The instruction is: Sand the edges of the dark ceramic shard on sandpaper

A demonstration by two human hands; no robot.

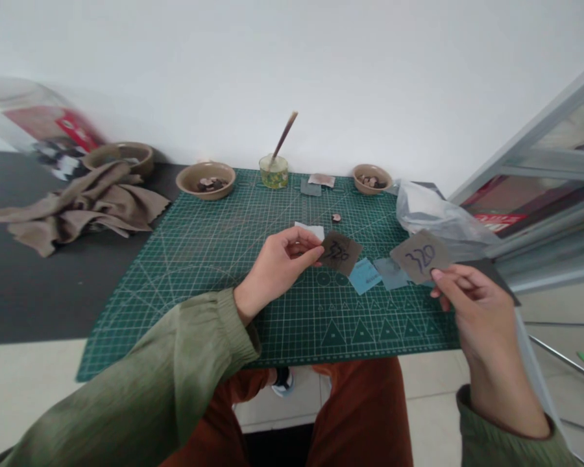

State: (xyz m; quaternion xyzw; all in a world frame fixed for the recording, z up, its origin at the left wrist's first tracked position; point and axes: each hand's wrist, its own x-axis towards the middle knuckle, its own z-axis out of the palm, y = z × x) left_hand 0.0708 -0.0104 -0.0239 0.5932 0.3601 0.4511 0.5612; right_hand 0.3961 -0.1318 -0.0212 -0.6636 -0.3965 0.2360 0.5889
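My left hand pinches a dark grey-brown sandpaper square by its left corner, with "320" handwritten on it. A lighter sandpaper square, also marked "320", is held up between the thumb and fingers of my right hand. Below and between them, a blue square and a grey-blue square lie on the green cutting mat. Behind my left fingers a white piece is partly hidden. A small pinkish-and-dark round piece rests farther back.
Along the wall stand a left bowl and a right bowl of small pieces, a patterned cup with a stick, and more squares. A plastic bag sits at right. Brown cloth lies left, near another bowl.
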